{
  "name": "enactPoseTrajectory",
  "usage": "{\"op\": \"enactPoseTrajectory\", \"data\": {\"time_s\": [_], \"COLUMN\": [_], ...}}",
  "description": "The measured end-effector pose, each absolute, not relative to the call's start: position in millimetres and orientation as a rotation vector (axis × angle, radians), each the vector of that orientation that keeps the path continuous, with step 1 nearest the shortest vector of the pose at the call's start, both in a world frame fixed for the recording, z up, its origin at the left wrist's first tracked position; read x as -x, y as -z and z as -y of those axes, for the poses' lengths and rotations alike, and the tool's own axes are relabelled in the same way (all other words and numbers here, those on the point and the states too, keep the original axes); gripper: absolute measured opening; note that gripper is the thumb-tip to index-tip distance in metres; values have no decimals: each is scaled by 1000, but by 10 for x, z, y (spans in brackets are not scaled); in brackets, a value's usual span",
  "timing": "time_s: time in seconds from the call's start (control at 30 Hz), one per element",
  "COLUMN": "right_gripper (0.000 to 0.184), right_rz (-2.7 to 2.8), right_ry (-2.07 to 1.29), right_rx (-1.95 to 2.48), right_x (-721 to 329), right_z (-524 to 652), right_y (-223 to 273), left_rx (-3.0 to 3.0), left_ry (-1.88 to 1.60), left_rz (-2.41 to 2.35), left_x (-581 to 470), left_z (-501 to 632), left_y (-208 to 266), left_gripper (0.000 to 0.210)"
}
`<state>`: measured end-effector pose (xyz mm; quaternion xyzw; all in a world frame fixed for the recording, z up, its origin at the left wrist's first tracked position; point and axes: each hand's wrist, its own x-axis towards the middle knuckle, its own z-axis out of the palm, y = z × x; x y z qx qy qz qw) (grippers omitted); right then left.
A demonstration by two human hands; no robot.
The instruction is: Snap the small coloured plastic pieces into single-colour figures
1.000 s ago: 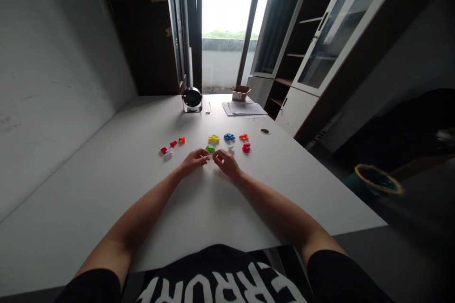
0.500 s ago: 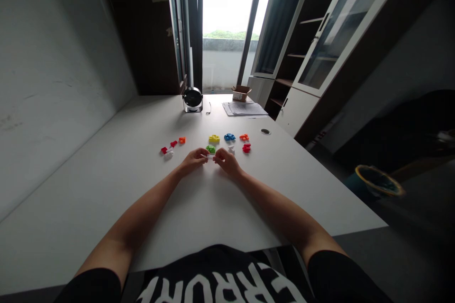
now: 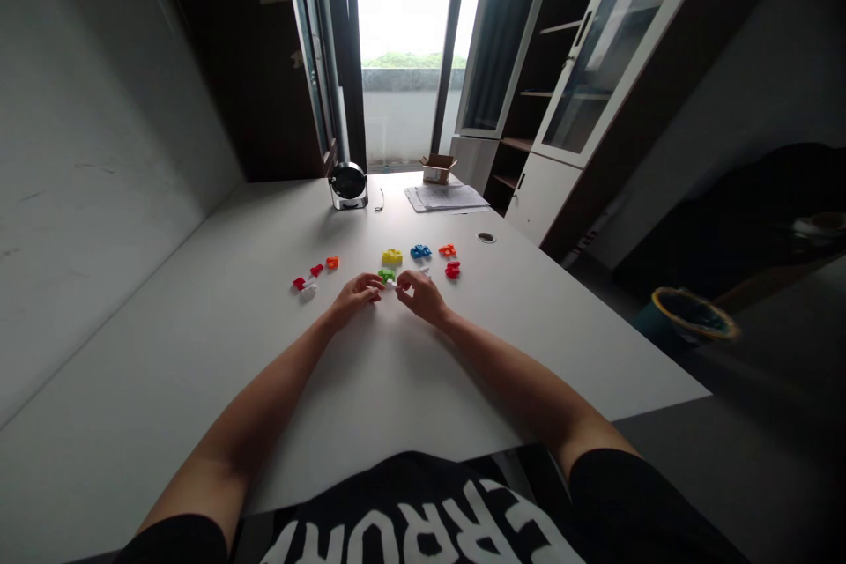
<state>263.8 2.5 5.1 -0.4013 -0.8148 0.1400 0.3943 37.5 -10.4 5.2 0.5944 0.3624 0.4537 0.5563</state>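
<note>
Between my two hands is a small white plastic piece [image 3: 391, 284], pinched at its right end by the thumb and fingers of my right hand [image 3: 425, 297]. My left hand [image 3: 353, 295] is just left of it, with thumb and fingertips apart and nothing seen in them. A green plastic piece [image 3: 386, 275] lies right behind the white one, partly covered by my left fingers. Another white piece [image 3: 425, 270] is mostly hidden behind my right hand. Farther back are a yellow piece [image 3: 392, 256], a blue piece [image 3: 420, 251] and an orange piece [image 3: 448, 250], with a red piece [image 3: 453, 270] nearer on the right.
To the left lie red [image 3: 316, 270], white [image 3: 308, 291] and orange [image 3: 332, 262] pieces on the white table [image 3: 198, 326]. At the back stand a round black device [image 3: 348, 182], papers [image 3: 446, 198] and an open cardboard box [image 3: 437, 169]. A cable hole [image 3: 486, 238] is at the right.
My left fingers have parted and drawn slightly left, away from the white piece. It stays in my right hand. The whole view has shifted a little.
</note>
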Motion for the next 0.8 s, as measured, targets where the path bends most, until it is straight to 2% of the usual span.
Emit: {"op": "enactPoseTrajectory", "data": {"time_s": [0.17, 0.33, 0.8], "right_gripper": [11, 14, 15], "right_rz": [1901, 1877, 2048], "right_ry": [-29, 104, 81], "right_rx": [1481, 1777, 1764], "right_x": [-2988, -3236, -3105], "right_z": [-235, -339, -313], "right_y": [-154, -115, -15], "left_rx": [-1387, -1390, -1400], "left_ry": [-1048, -1040, -1028], "left_rz": [-871, -870, -858], "left_x": [-375, -381, -383], "left_z": [107, 111, 111], "left_y": [-53, -61, -57], "left_gripper": [35, 35, 34]}}
